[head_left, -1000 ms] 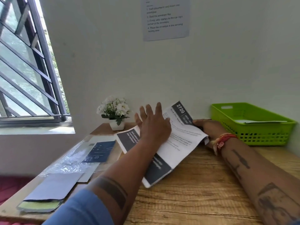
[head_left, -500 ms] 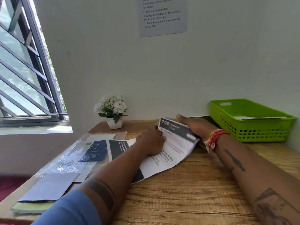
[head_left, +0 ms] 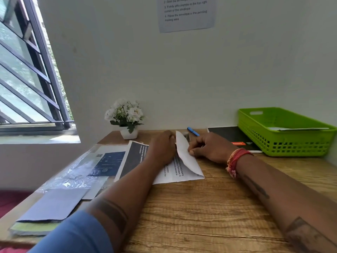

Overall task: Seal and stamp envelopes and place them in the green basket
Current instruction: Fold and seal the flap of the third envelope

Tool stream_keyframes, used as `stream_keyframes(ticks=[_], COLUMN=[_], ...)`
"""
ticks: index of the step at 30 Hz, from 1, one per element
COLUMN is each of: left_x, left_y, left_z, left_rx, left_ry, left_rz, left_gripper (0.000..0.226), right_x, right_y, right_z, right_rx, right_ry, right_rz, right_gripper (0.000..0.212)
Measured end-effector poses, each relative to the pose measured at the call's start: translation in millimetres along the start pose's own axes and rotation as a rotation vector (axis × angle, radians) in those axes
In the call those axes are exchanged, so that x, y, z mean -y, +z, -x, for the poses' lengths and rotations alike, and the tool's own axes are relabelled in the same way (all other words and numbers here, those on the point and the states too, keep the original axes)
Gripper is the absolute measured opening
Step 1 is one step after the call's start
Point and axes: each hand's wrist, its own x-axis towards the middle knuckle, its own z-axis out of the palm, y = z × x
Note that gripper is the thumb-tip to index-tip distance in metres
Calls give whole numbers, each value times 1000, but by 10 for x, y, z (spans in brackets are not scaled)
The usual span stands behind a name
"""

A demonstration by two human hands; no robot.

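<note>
A printed sheet (head_left: 135, 157) with dark blocks lies on the wooden desk (head_left: 209, 207), and its right part is folded up into a white flap (head_left: 186, 157). My left hand (head_left: 162, 148) lies on the sheet with its fingers curled at the flap's far edge. From the right side, my right hand (head_left: 209, 148) pinches the flap. The green basket (head_left: 284, 143) stands at the far right against the wall and holds a white envelope (head_left: 299, 128). More envelopes (head_left: 52, 205) lie stacked at the desk's near left.
A clear plastic sleeve (head_left: 73, 172) and a dark blue card (head_left: 107, 163) lie left of the sheet. A blue pen (head_left: 193, 131) and a black notebook (head_left: 231, 136) sit behind my right hand. A white flower pot (head_left: 127, 117) stands by the wall, under a notice (head_left: 186, 13).
The sheet's right part has been folded over toward the left and now stands as a white flap. My right hand moved from the sheet's top edge down onto the flap.
</note>
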Motion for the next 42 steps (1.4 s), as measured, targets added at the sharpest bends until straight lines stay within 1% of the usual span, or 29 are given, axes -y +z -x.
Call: stream_keyframes(ticks=[1,2,3,6,10,14,16,18,20,22,24,26,28,31,33,37,42], left_x=[17,29,34,18,-12,-51,-46,-30,-10,7,11,5,-7,-26,-32,-43,-45], left_y=[-17,-28,-40,-23,13,-27,-50,-76,-112,-129,-102,-51,-6,34,30,28,23], left_z=[-2,2,5,25,31,19,7,-9,-39,-63,-62,-39,-12,10,12,12,25], left_rx=[-39,-53,-39,71,189,257,297,335,331,305,315,348,387,435,442,454,447], left_ry=[-68,-96,-89,13,16,90,74,45,18,3,23,21,3,6,3,7,14], left_rz=[66,97,87,-62,-111,-240,-210,-119,-74,-90,-107,-100,-96,-125,-128,-127,-137], left_gripper=[28,28,28,31,26,29,28,22,17,16,18,22,27,35,37,37,38], right_x=[10,19,21,24,30,56,66,78,107,163,222,248,240,228,243,260,283], right_y=[15,25,32,56,76,91,96,106,141,205,280,308,275,213,193,113,22], right_z=[2,3,4,-8,-37,-73,-89,-102,-113,-121,-130,-137,-131,-117,-113,-88,-27], right_rx=[-3,-9,-13,-24,-27,-25,-18,-21,-56,-91,-112,-113,-75,-41,-17,87,220], right_ry=[-6,-9,-9,-2,-4,44,82,96,108,123,118,116,129,139,133,129,123], right_rz=[33,59,78,117,131,155,149,145,176,256,338,353,325,276,270,271,398], right_gripper=[4,6,8,12,12,7,9,10,12,22,25,27,30,26,25,19,22])
